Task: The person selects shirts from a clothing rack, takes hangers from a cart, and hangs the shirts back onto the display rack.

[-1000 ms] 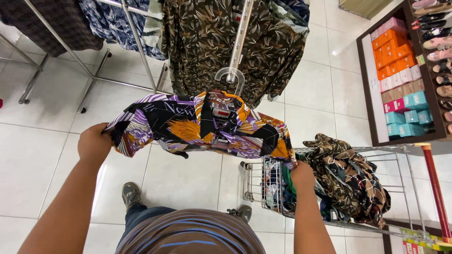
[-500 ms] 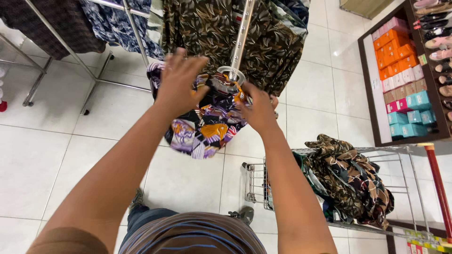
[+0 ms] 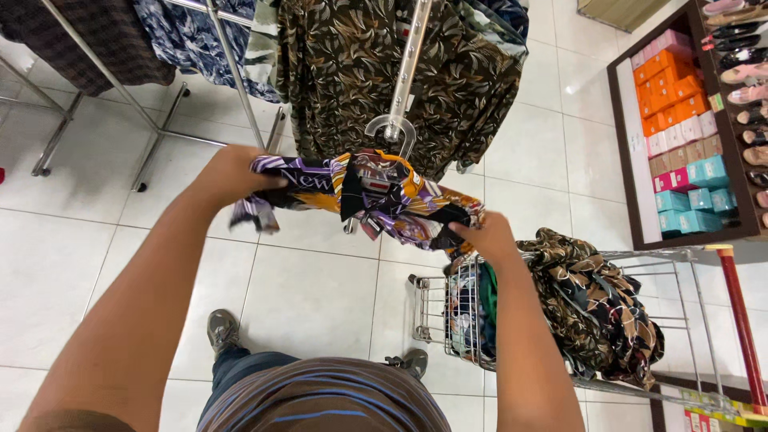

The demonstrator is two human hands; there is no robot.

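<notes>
1. The left hand (image 3: 232,176) closes its grip on one shoulder end of a multicoloured patterned shirt (image 3: 364,200), purple, orange and black, with the fabric bunched inside the fingers. Holding it at the far end keeps that side of the garment lifted and pulled out flat.

2. The right hand (image 3: 484,236) pinches the opposite shoulder end, its grip shut on the cloth. With the two hands well apart, the shirt stretches between them like a bar, which seems meant to keep it level on its hanger.

3. The shirt hangs in the air in front of the person's chest, above the white tiled floor (image 3: 320,296) and just below the clear plastic hanger hook (image 3: 392,132). The hook sits at the shirt's collar, next to a slanted metal rail arm (image 3: 408,60), so the garment is held right at the place where hangers go on the rack.

4. Behind it, dark brown leaf-print shirts (image 3: 384,72) fill the same rail, and blue patterned ones (image 3: 200,40) hang on the rack to the left.

5. A wire trolley (image 3: 448,312) stands just to the right of the person's feet, touching nothing in the hands. A brown and black printed garment (image 3: 596,304) is draped over its rim, with more folded clothes inside, within easy reach of the right arm.

6. A dark shelf unit (image 3: 632,160) with stacked boxes in orange, pink and teal stands well apart at the right.
</notes>
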